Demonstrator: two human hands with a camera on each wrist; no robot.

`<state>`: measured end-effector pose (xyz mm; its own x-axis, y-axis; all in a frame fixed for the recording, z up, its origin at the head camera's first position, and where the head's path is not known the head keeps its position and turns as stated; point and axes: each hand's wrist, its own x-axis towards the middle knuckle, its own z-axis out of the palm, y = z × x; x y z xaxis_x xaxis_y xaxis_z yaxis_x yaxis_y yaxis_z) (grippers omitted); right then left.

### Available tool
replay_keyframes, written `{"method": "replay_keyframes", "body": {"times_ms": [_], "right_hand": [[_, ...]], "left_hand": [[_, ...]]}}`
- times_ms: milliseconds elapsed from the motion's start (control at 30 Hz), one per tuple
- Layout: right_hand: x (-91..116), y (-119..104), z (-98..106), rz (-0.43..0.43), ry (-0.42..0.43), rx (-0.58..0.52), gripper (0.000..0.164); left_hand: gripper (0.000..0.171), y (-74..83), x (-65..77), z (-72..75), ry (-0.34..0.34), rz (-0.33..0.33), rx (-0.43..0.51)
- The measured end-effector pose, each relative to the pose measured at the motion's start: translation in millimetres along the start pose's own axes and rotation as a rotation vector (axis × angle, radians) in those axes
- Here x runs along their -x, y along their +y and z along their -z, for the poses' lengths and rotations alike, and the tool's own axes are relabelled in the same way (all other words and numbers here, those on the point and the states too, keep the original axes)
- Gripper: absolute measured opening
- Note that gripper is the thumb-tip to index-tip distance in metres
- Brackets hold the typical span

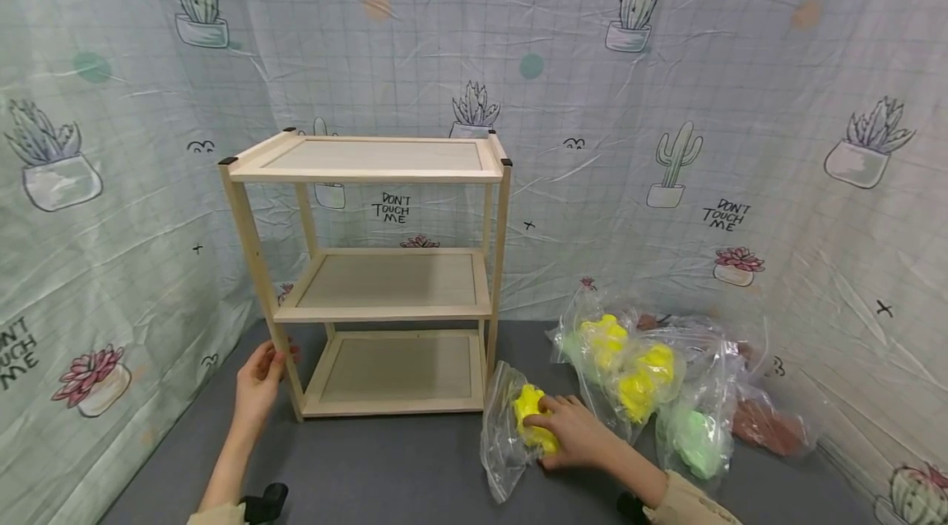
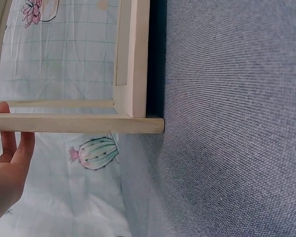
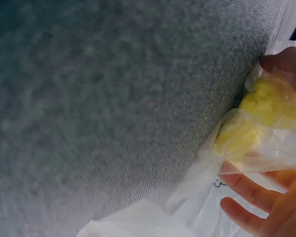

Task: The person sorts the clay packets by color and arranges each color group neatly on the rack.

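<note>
A pale wooden three-tier shelf (image 1: 385, 312) stands on the dark grey surface. At its front left post (image 2: 79, 123), my left hand (image 1: 259, 373) holds on below the middle tier, fingers passing behind the wood. My right hand (image 1: 581, 433) grips a clear plastic bag (image 1: 502, 434) with a lumpy yellow object (image 1: 529, 406) inside, just right of the shelf's foot. In the right wrist view the thumb and the fingers of the right hand (image 3: 281, 202) lie on either side of the yellow lump (image 3: 261, 103); its exact kind is blurred by the plastic.
To the right lies a pile of clear bags, with yellow lumps (image 1: 644, 385), a light green lump (image 1: 698, 443) and brown pieces (image 1: 770, 426) inside. A cactus-print curtain (image 1: 415, 39) hangs behind the shelf and along both sides.
</note>
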<state>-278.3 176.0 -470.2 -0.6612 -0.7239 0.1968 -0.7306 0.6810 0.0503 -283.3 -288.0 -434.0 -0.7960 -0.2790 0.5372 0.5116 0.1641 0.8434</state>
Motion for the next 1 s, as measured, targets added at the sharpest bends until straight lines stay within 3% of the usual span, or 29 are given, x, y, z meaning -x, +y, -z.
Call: {"method": "replay_keyframes", "body": {"times_ms": [133, 500, 667, 1000], "right_hand": [[-1.7, 0.1, -3.0, 0.036, 0.071, 0.032, 0.039], [-7.4, 1.0, -4.8, 0.156, 0.163, 0.127, 0.035], [-2.7, 1.6, -3.5, 0.155, 0.194, 0.172, 0.034], [7.0, 1.8, 24.2, 0.108, 0.28, 0.156, 0.033]], "left_hand": [[0.018, -1.0, -0.4, -0.8, 0.01, 0.004, -0.004], [0.019, -2.6, 0.2, 0.5, 0.014, -0.024, 0.01], [0.031, -1.3, 0.1, -1.0, 0.009, -0.014, -0.01], [0.02, -0.7, 0.2, -0.5, 0.028, -0.019, -0.032]]}}
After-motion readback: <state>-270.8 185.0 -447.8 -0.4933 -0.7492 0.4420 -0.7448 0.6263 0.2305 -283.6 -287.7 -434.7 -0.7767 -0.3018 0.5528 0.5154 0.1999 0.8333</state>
